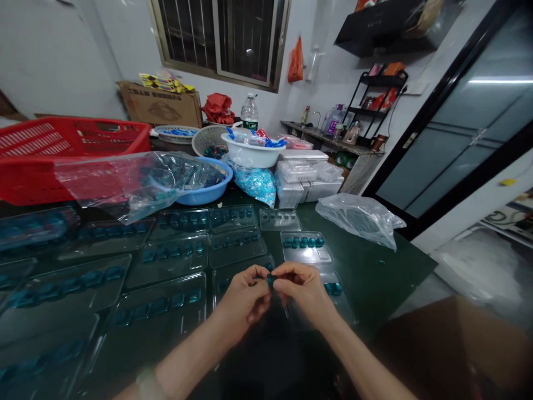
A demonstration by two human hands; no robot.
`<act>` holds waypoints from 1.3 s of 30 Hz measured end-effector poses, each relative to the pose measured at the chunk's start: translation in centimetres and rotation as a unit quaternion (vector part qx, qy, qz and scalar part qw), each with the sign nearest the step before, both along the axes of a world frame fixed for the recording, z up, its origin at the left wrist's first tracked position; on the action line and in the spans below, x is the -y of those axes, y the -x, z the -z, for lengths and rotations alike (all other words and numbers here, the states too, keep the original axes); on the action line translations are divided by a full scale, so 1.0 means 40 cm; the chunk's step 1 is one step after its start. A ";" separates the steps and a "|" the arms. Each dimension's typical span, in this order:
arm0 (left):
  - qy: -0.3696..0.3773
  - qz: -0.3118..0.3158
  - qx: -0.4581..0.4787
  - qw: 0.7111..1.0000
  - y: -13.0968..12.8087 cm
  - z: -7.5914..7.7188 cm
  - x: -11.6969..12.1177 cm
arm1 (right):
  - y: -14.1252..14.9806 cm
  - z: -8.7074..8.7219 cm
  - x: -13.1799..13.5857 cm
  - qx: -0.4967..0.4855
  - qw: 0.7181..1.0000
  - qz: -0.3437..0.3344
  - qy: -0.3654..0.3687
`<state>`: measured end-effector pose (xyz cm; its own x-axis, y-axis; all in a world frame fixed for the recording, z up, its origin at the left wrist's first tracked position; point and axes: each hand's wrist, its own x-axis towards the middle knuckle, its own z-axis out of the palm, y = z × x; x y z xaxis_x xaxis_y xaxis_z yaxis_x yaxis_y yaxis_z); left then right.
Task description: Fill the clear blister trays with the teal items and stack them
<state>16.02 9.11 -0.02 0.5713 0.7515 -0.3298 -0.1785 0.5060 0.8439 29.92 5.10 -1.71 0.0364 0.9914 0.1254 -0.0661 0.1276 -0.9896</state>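
My left hand (249, 293) and my right hand (303, 286) meet over the table, fingertips pinched together on one small teal piece (270, 280). Most of that piece is hidden by the fingers. Beneath the right hand lies a clear plastic tray (343, 308), partly covered, with teal pieces (333, 288) in it. Just beyond the hands, another clear tray (320, 256) holds a row of several glossy teal pieces (303, 242). To the left of my left hand sits a larger clear tray (166, 325) with a similar row.
Several more clear trays (166, 266) spread over the dark green table (387, 289). Behind them stand a red basket (25, 180), a blue basin (208, 194) with a plastic bag over it, a white basin (250, 156) and stacked clear packages (289, 194). A crumpled plastic bag (360, 216) lies at right.
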 end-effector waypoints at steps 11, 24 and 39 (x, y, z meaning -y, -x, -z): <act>0.119 -0.130 0.016 0.984 0.082 -0.010 -0.081 | -0.129 0.015 -0.460 0.410 0.902 0.123 -0.064; 0.114 -0.137 -0.043 0.983 0.182 -0.040 -0.103 | -0.132 0.088 -0.592 0.627 0.779 0.023 0.001; -0.175 -0.065 -0.117 0.975 0.186 -0.033 -0.071 | 0.070 -0.057 -0.242 0.437 0.891 -0.039 -0.115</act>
<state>8.57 11.94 1.29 0.4034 0.9026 -0.1501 -0.0035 0.1656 0.9862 27.12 14.77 0.59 -0.2422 0.9311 0.2729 0.7001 0.3624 -0.6152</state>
